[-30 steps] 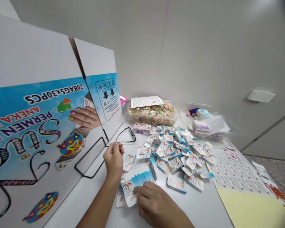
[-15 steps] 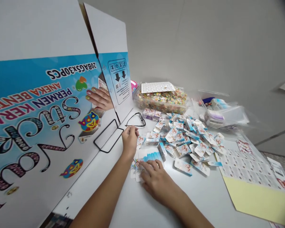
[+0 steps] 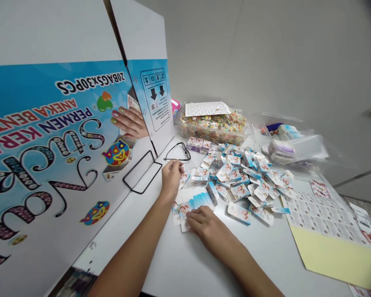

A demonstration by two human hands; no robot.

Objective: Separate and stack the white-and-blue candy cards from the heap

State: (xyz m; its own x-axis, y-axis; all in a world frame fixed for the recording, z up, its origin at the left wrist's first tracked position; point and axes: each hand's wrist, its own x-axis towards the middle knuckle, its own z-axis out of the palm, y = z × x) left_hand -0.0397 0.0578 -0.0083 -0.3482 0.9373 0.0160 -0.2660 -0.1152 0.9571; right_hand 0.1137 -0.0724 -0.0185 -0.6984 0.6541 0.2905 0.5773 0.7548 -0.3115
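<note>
My left hand (image 3: 172,178) is raised over the table left of the small cartons, its fingers curled together in a pinch; what they hold, if anything, is hidden. My right hand (image 3: 205,222) rests low on the table with bent fingers at the edge of a small flat carton (image 3: 184,210) printed with a hand picture. That carton lies over others like it, beside a fanned row of blue-edged cartons (image 3: 201,200). Beyond the hands spreads a pile of small blue and white cartons (image 3: 235,177), with one carton standing on edge (image 3: 212,193) near my right fingers.
A large printed cardboard box (image 3: 64,165) stands at left. Behind are a clear tub of colourful small pieces (image 3: 210,126) and a clear tray of packets (image 3: 297,148). A thin black frame (image 3: 177,152) lies near the box. Printed sheets (image 3: 318,218) and yellow paper (image 3: 334,255) lie right.
The view has shifted, so the table sits higher in the picture. My right fingers have moved slightly along the flat carton; my left hand stays pinched in about the same place.
</note>
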